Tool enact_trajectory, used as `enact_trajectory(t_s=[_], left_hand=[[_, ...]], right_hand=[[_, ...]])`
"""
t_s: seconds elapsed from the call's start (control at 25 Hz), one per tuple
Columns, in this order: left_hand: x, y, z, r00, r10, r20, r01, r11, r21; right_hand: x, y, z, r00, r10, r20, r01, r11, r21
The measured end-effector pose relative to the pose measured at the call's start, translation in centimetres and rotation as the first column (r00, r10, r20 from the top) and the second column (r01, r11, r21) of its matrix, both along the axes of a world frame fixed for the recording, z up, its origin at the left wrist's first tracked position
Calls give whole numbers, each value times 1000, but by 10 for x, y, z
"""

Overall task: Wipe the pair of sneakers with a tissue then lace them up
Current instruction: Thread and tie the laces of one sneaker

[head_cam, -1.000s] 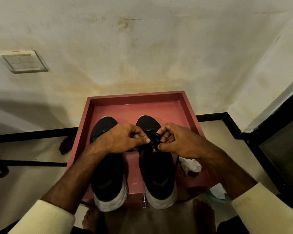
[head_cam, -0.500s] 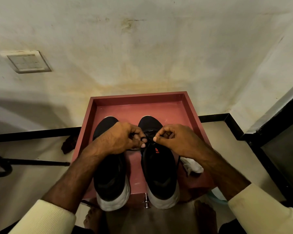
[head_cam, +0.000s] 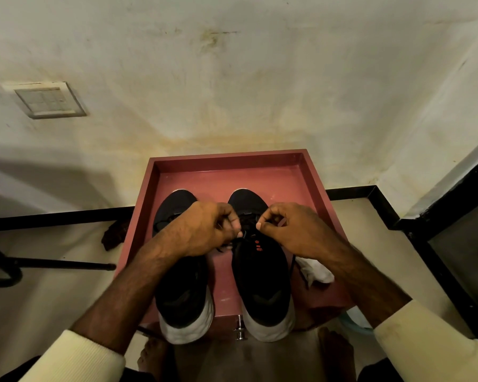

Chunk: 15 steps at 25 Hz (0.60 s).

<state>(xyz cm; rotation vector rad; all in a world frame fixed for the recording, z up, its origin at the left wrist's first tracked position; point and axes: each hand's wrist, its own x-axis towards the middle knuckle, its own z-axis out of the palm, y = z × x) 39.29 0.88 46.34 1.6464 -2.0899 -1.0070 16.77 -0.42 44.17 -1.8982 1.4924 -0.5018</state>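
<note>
Your left hand (head_cam: 202,230) and right hand (head_cam: 295,230) meet over the right sneaker (head_cam: 262,282), near the middle of the red tray (head_cam: 226,161). Both are clenched on the black lace (head_cam: 244,236). The left hand's fingers curl round it from the 9 o'clock side. The right hand pinches it between thumb and forefinger from the 3 o'clock side. Your hands sit close together but apart, with the lace bunched between them just above the small red marks on the sneaker's tongue.

The right sneaker points its toe to 12 o'clock, and its white heel overhangs the tray's 6 o'clock edge. The left sneaker (head_cam: 182,293) lies parallel at its 9 o'clock, with a strip of bare tray between them. Your left forearm crosses over it.

A crumpled white tissue (head_cam: 318,272) lies on the tray at the right sneaker's 3 o'clock, partly under your right forearm. A loose strand of lace trails down that side of the sneaker toward it. A metal knob (head_cam: 240,330) sticks out at the tray's 6 o'clock edge, between the two heels.

On the floor at the tray's 9 o'clock lies a dark rag (head_cam: 113,235), and near it a black rod (head_cam: 64,264). A switch plate (head_cam: 50,100) sits on the wall (head_cam: 260,92) at 10 o'clock.
</note>
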Motion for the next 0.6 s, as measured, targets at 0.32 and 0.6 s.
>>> enact_trajectory(t_s=[0.32, 0.6], left_hand=[[8, 3, 2, 996, -82, -27, 82, 997, 8], [6, 3, 4, 995, -72, 70, 71, 997, 13]], right_hand=[[-1, 3, 8, 1000, 30, 4, -30, 997, 73], [-10, 6, 15, 977, 211, -16, -197, 936, 293]])
